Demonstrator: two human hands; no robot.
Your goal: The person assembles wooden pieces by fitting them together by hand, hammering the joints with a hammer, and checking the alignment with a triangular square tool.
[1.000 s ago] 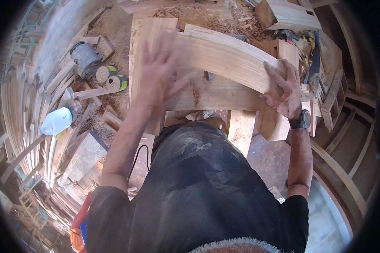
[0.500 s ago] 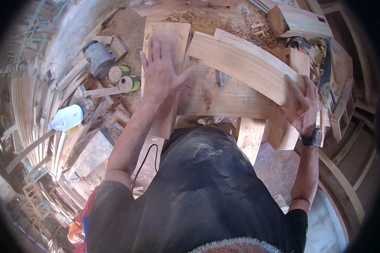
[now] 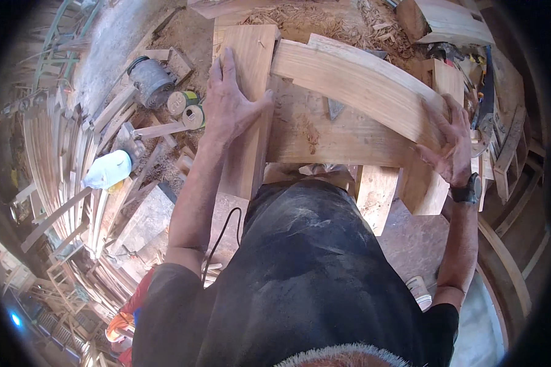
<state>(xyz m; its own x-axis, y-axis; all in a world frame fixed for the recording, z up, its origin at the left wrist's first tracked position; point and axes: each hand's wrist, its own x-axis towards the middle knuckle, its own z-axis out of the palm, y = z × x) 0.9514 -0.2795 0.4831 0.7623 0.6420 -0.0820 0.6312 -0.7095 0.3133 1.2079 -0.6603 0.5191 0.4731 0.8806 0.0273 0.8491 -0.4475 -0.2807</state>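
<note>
My left hand (image 3: 231, 107) rests on a thick straight wooden beam (image 3: 248, 144), its fingers stretched along the left edge and its thumb reaching toward the right edge. From the beam's right side a curved wooden board (image 3: 355, 85) arches rightward, its left end close against the beam; I cannot tell whether they are joined. At the board's right end is my right hand (image 3: 450, 147), fingers bent over the end and thumb at the near edge. Beneath both pieces lies a broad flat plank (image 3: 330, 144). A small grey triangular piece (image 3: 335, 109) sits on it, beside wood shavings.
Left of the beam are a grey motor-like cylinder (image 3: 151, 81), two small cans (image 3: 193, 116) and a translucent plastic jug (image 3: 109, 169). Stacked wood strips (image 3: 55, 165) line the left. A handsaw (image 3: 486, 92) and shaped timber (image 3: 450, 21) lie at the right. A cable (image 3: 217, 241) hangs near my left arm.
My left hand, blurred before, is now sharp and slightly farther left on the beam. My right hand stays at the board's end. The whole view has shifted a little.
</note>
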